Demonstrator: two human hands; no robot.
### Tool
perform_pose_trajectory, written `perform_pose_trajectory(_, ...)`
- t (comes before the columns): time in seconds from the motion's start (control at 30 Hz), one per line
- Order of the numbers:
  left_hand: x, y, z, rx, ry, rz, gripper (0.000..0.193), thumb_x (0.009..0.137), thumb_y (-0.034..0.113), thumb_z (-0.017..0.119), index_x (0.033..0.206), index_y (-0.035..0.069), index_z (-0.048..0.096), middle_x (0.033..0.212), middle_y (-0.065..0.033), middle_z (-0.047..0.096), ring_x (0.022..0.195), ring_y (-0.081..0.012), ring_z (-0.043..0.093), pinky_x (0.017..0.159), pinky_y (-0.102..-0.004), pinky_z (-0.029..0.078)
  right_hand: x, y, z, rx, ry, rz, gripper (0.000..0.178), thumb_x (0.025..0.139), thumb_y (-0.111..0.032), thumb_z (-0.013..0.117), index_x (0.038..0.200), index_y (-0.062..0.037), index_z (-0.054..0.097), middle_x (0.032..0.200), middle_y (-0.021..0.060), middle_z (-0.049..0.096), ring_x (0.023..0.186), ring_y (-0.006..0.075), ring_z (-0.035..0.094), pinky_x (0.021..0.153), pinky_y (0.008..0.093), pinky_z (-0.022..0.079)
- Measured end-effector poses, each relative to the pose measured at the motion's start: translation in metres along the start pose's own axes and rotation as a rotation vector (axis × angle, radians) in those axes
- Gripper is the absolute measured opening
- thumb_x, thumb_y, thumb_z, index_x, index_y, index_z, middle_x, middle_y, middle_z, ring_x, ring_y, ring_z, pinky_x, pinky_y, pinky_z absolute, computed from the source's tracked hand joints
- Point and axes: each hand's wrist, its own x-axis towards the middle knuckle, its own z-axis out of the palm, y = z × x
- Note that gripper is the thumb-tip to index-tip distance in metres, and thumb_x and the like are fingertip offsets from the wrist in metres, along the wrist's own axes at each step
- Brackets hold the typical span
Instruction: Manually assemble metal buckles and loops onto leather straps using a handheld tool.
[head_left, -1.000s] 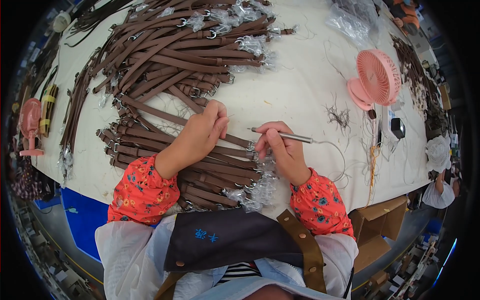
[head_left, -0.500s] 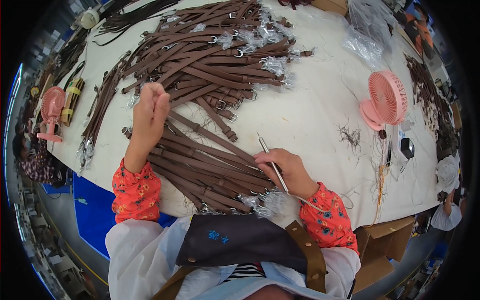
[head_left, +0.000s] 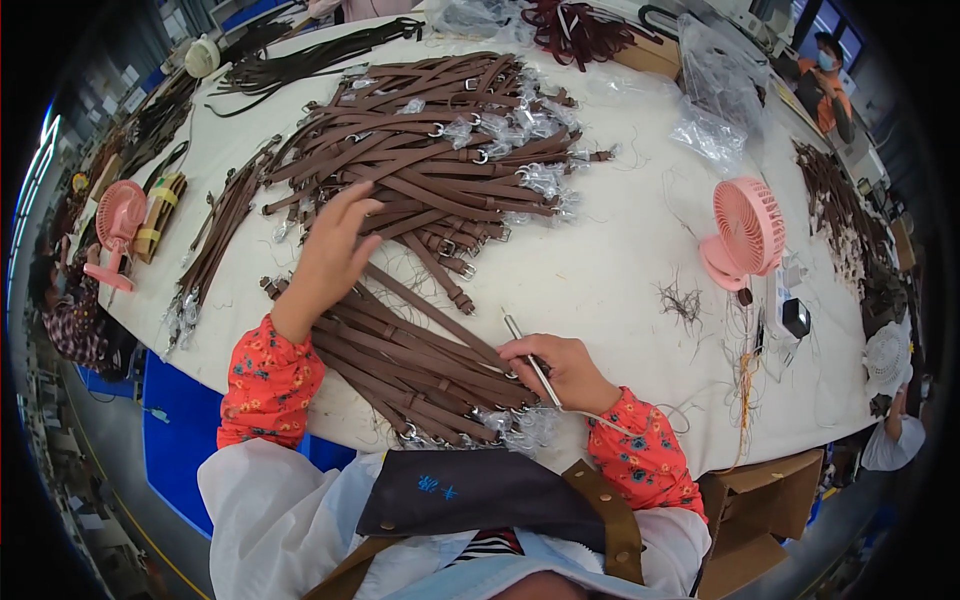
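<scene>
My right hand (head_left: 565, 372) is closed around a slim silver pen-shaped tool (head_left: 527, 350), its thin tip pointing up and away and a cord trailing from its lower end. One brown leather strap (head_left: 430, 308) runs up to the fingertips of that hand; whether they pinch it is not clear. Fingers apart, my left hand (head_left: 335, 250) hovers at the strap's far end with nothing visible in it. Beneath both hands lies a near bundle of brown straps (head_left: 400, 375) with buckles, some wrapped in clear plastic.
A large heap of brown buckled straps (head_left: 420, 150) covers the far middle of the white table (head_left: 620, 250). Pink fans stand at right (head_left: 745, 230) and left (head_left: 120, 215). Thread scraps (head_left: 682, 303) and a power strip (head_left: 785, 300) lie rightward. A cardboard box (head_left: 760, 520) sits below the edge.
My left hand has opened from a closed, raised pose and come down slightly to the right. My right hand still grips the tool. The whole view has shifted a little.
</scene>
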Motion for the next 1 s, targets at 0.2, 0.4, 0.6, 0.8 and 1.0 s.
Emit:
perform_pose_trajectory(0.2,0.050,0.028,0.059,0.060,-0.104,0.222,0.049,0.083,0.007,0.067,0.127,0.004,0.048,0.140,-0.0166,0.045,0.131,-0.0352,0.042,0.114,-0.0437,0.030,-0.003,0.001,0.000,0.050,-0.004,0.069,0.014,0.095,-0.007,0.057,0.107,-0.0047,0.064,0.088,0.0109,0.067,0.077,0.0197,0.069,0.069,0.0305,0.053)
perform_pose_trajectory(0.4,0.069,0.024,0.084,0.227,-0.092,0.380,0.030,0.083,0.011,0.064,0.110,0.003,0.055,0.087,-0.0084,0.060,0.090,-0.0267,0.059,0.084,-0.0400,0.043,-0.002,0.001,-0.004,0.082,0.097,0.078,0.019,0.102,-0.009,0.046,0.115,-0.0017,0.057,0.095,0.0113,0.067,0.087,0.0176,0.070,0.076,0.0289,0.053)
perform_pose_trajectory(0.6,0.064,0.037,0.053,0.163,-0.171,0.317,0.022,0.085,0.017,0.066,0.101,0.003,0.057,0.084,-0.0121,0.064,0.079,-0.0322,0.062,0.072,-0.0404,0.047,-0.001,-0.003,-0.008,0.005,0.246,0.083,0.019,0.103,-0.011,0.043,0.115,-0.0017,0.055,0.108,0.0149,0.066,0.088,0.0206,0.070,0.078,0.0312,0.053)
perform_pose_trajectory(0.8,0.042,0.062,0.011,0.098,-0.142,0.216,0.027,0.084,0.016,0.069,0.106,0.005,0.057,0.082,-0.0125,0.065,0.074,-0.0346,0.063,0.064,-0.0421,0.049,0.003,0.009,-0.008,-0.130,0.471,-0.146,0.016,0.103,-0.011,0.042,0.112,-0.0010,0.051,0.119,0.0202,0.063,0.095,0.0238,0.068,0.086,0.0332,0.052)
perform_pose_trajectory(1.0,0.037,0.076,-0.003,0.113,-0.114,0.295,0.024,0.082,0.008,0.067,0.102,0.005,0.056,0.078,-0.0111,0.061,0.069,-0.0321,0.062,0.059,-0.0403,0.049,0.000,0.008,-0.010,-0.122,0.526,-0.147,0.016,0.103,-0.010,0.041,0.113,-0.0002,0.049,0.124,0.0221,0.060,0.101,0.0255,0.066,0.089,0.0346,0.051)
